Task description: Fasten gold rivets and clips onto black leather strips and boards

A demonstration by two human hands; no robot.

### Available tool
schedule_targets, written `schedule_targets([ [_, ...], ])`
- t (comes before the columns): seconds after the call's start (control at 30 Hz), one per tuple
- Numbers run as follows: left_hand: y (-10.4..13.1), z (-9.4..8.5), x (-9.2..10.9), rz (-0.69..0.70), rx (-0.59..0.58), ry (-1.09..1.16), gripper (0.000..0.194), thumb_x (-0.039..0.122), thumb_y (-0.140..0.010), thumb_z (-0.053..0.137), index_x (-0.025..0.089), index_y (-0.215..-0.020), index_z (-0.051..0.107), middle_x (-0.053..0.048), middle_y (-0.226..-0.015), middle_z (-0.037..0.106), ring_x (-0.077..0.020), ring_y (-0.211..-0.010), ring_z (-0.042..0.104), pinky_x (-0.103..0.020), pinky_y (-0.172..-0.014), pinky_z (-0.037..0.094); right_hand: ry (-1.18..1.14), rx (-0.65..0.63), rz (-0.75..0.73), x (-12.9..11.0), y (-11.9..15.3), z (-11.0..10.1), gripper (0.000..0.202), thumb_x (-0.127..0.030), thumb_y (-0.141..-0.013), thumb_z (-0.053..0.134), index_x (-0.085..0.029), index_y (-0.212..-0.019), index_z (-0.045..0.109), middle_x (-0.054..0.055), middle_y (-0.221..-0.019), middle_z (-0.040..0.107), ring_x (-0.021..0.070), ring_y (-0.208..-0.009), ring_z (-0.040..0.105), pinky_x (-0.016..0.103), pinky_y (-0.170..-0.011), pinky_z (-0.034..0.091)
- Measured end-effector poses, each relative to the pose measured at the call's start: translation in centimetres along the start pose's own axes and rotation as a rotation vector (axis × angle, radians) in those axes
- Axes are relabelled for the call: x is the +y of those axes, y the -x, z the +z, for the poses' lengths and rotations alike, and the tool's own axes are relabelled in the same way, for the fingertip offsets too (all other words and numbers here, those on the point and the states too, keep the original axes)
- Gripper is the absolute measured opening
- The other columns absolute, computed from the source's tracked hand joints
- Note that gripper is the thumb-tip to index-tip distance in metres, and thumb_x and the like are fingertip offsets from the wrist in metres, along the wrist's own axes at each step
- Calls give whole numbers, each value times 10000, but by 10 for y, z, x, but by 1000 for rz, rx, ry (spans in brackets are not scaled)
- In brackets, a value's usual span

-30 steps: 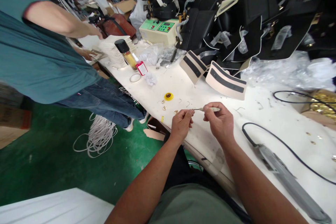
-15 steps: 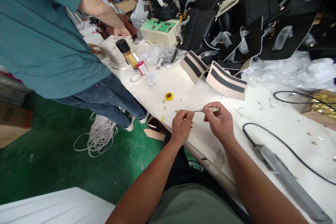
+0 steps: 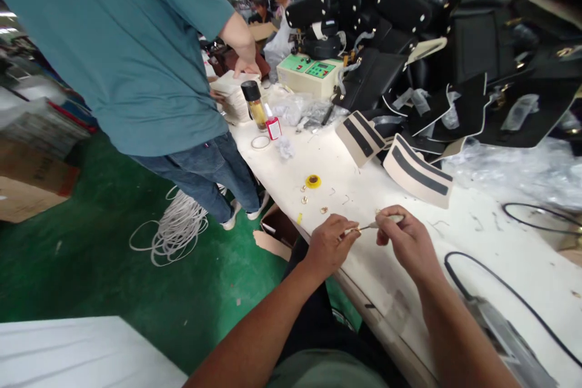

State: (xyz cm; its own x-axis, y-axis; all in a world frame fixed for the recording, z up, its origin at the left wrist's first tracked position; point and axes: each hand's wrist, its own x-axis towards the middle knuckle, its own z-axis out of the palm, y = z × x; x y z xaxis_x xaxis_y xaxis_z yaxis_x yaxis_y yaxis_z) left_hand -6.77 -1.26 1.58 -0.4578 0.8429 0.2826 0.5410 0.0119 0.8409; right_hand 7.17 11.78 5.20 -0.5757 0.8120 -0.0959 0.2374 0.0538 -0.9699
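Between the fingertips of my left hand (image 3: 328, 247) is a small gold-coloured metal piece (image 3: 352, 230), mostly covered by the fingers. My right hand (image 3: 402, 236) is closed round the pale handle of a thin-tipped tool (image 3: 393, 219), which looks like a small screwdriver. Its dark shaft points left, and the tip meets the gold piece. Both hands are just above the front edge of the white table (image 3: 327, 160). Beyond them lie several small gold fittings (image 3: 324, 210) and a yellow round holder (image 3: 313, 181) with a dark centre.
Black bags (image 3: 377, 73) are piled at the back right, with two beige striped panels (image 3: 421, 171) before them. A red-labelled bottle (image 3: 273, 128) and a control box (image 3: 310, 74) stand further back. A grey corded tool (image 3: 513, 339) lies right. A co-worker (image 3: 159, 60) stands left.
The view has swung left, so the scene sits further right and lower. The gold piece now shows between my left fingers, with the tool tip against it. Both grips are kept.
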Motion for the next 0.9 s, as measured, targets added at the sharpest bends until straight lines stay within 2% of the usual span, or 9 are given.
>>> schedule_targets([
  [0.1,0,1,-5,-12,64,69,174,284,-931,687,247,-1064,793,-49,-962,720,-165,-835,676,-293,-785,566,8,4,25,0,2,5,340,-581,-879,665,-243,-887,622,-5,-566,662,211,-571,615,321,-606,466],
  [0.2,-5,0,-9,-36,146,146,94,245,-885,737,243,-946,809,-39,-886,738,-168,-795,673,-306,-785,566,-29,-4,14,-1,3,12,365,-608,-887,654,-245,-908,623,2,-589,665,222,-585,613,344,-637,478],
  [0.3,-8,-4,-11,-66,213,194,66,197,-859,753,240,-864,803,-22,-813,746,-176,-801,674,-362,-927,548,14,-64,-79,-3,5,14,371,-605,-889,662,-240,-955,648,26,-701,705,230,-662,646,355,-687,511],
  [0.37,-8,-6,-13,-85,209,211,77,184,-855,756,243,-854,805,-17,-797,748,-177,-790,676,-392,-989,525,91,-119,-123,-7,5,13,370,-597,-882,678,-239,-974,666,33,-750,718,228,-701,661,349,-701,520],
  [0.5,-3,-6,-17,-54,131,245,95,209,-855,766,266,-905,824,-25,-816,749,-184,-803,688,-337,-829,561,130,-176,2,-17,0,7,418,-644,-863,675,-228,-904,663,37,-650,705,230,-633,651,348,-641,512],
  [0.57,-1,-5,-19,-50,135,267,93,217,-860,762,266,-907,826,-27,-817,749,-182,-804,692,-318,-789,562,97,-187,51,-24,-4,7,426,-647,-854,688,-223,-846,646,36,-611,691,224,-602,641,343,-615,505],
  [0.63,-1,-5,-19,-73,158,292,74,219,-859,762,251,-885,824,-29,-810,746,-178,-792,690,-313,-784,561,32,-134,28,-32,-8,9,402,-616,-857,709,-221,-844,637,21,-601,673,208,-588,634,333,-614,505],
  [0.77,-4,-4,-19,-105,160,297,59,234,-859,761,238,-873,818,-29,-814,739,-177,-790,685,-312,-797,556,-42,35,-80,-48,-23,26,382,-561,-852,744,-212,-979,656,17,-665,691,194,-606,653,321,-627,523],
  [0.9,-3,-4,-20,-99,123,275,86,225,-879,724,233,-889,809,-26,-835,744,-171,-808,684,-294,-793,549,39,-110,-97,-48,-56,59,402,-518,-814,770,-199,-1039,675,45,-835,741,208,-701,711,296,-601,530],
])
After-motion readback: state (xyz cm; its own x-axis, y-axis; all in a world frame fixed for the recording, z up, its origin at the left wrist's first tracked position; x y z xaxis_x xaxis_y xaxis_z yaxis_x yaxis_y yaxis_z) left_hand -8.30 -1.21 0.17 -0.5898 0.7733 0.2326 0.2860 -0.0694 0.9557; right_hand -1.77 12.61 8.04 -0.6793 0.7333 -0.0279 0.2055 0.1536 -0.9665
